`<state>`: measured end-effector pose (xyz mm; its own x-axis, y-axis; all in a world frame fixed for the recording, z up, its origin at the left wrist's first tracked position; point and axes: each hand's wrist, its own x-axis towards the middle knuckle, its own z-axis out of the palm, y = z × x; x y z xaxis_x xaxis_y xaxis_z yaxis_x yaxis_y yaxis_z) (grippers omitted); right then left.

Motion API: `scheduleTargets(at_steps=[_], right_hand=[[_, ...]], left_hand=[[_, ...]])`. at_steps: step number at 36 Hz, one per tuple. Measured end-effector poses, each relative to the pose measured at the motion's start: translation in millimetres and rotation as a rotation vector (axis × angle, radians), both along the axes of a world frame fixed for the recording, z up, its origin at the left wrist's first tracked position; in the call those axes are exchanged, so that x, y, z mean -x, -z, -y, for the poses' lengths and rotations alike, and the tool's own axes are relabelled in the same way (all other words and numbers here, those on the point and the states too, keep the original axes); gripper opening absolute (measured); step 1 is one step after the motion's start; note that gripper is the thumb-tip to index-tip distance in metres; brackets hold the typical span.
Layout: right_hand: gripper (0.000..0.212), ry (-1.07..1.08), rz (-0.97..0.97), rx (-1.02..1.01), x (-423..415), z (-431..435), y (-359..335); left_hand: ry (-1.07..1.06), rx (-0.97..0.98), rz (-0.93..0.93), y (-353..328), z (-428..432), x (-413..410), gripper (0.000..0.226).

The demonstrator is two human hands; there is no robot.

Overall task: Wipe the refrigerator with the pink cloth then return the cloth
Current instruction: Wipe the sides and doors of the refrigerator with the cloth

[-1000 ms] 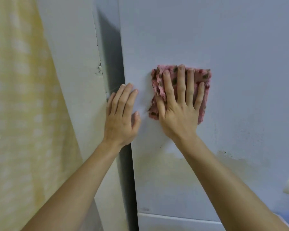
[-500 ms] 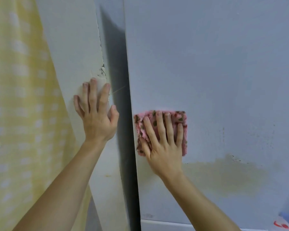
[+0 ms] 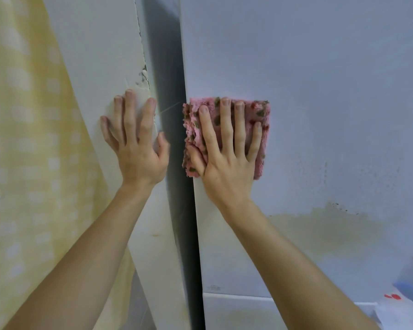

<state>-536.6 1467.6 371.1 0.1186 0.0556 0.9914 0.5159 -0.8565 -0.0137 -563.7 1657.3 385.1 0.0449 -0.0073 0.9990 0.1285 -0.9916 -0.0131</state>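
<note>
The pale grey refrigerator [image 3: 320, 91] fills the right of the view. A folded pink cloth [image 3: 260, 115] with dark spots lies flat against its side panel, close to the left edge. My right hand [image 3: 227, 158] presses the cloth onto the panel with straight, spread fingers. My left hand [image 3: 136, 144] rests flat on the white wall corner [image 3: 100, 55] beside the refrigerator, fingers straight. A yellowish-brown stain [image 3: 332, 225] runs across the panel below and to the right of the cloth.
A dark narrow gap [image 3: 169, 67] separates the wall corner from the refrigerator. A yellow checked curtain [image 3: 22, 163] hangs at the left. White and blue items [image 3: 405, 298] with a red mark sit at the bottom right corner.
My right hand slid the cloth down and left along the panel, then up a little. My left hand moved from the refrigerator's edge to the wall corner and stays there.
</note>
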Motion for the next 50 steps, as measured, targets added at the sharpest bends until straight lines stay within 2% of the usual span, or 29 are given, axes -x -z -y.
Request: scheduleTargets(at_steps=[4, 9, 12, 18, 23, 26, 31, 37, 40, 46, 50], right_hand=[[0.060, -0.053, -0.029, 0.057, 3.4, 2.4, 50.1], [0.072, -0.056, -0.162, 0.199, 4.2, 19.5, 143.1], [0.073, -0.049, -0.206, 0.241, 3.3, 27.8, 167.6], [0.064, -0.073, -0.229, 0.236, 6.5, 30.0, 143.9], [0.059, -0.092, -0.170, 0.130, 1.7, 26.4, 61.7], [0.062, -0.072, -0.131, 0.064, 1.4, 21.9, 42.1], [0.065, -0.083, -0.136, 0.075, 4.3, 20.4, 74.2], [0.066, -0.059, -0.219, 0.238, 10.2, 35.5, 166.7], [0.065, -0.033, -0.248, 0.271, 10.1, 40.7, 187.1], [0.071, -0.083, -0.278, 0.248, 8.9, 42.2, 172.7], [0.062, -0.111, -0.240, 0.089, 2.5, 37.8, 110.0]], left_hand=[[0.026, 0.028, -0.007, 5.7, 2.8, 2.0, 0.056], [0.067, 0.056, -0.039, 28.7, 9.3, 5.4, 0.061], [0.062, 0.066, -0.041, 34.1, 10.7, 6.9, 0.063], [0.060, 0.065, -0.004, 32.9, 10.3, 5.0, 0.064], [0.066, 0.061, 0.003, 34.2, 12.8, 4.5, 0.067], [0.058, 0.072, 0.006, 36.3, 13.0, 4.7, 0.066], [0.053, 0.076, 0.027, 35.8, 14.8, 3.5, 0.062], [0.075, 0.077, 0.000, 48.0, 15.7, 5.3, 0.057], [0.072, 0.079, 0.002, 55.2, 16.1, 4.1, 0.055], [0.077, 0.070, 0.006, 54.6, 15.3, 3.0, 0.055], [0.084, 0.061, 0.009, 53.0, 13.2, 2.9, 0.057]])
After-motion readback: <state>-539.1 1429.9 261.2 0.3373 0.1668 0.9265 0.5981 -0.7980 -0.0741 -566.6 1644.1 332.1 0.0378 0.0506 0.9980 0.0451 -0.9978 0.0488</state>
